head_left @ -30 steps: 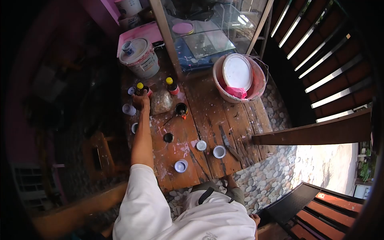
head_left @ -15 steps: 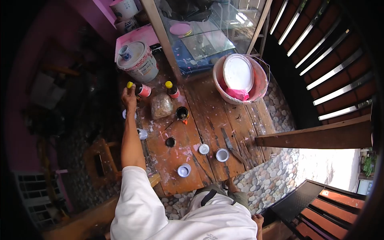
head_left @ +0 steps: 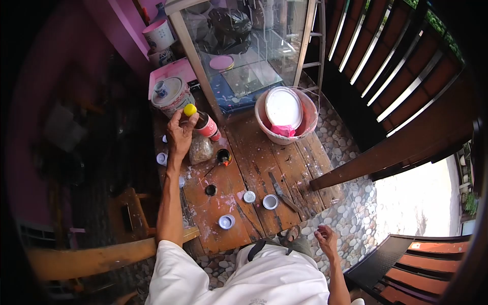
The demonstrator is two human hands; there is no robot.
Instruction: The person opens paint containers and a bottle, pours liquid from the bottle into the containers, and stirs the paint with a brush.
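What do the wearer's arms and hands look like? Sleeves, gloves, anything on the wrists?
Left hand and right hand: no gloves, no watch or band visible. Left sleeve: plain white, short; forearm uncovered.

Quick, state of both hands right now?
Left hand: closed on the dark bottle, gripping near its yellow cap.
Right hand: open, fingers loosely bent, nothing visible in it.
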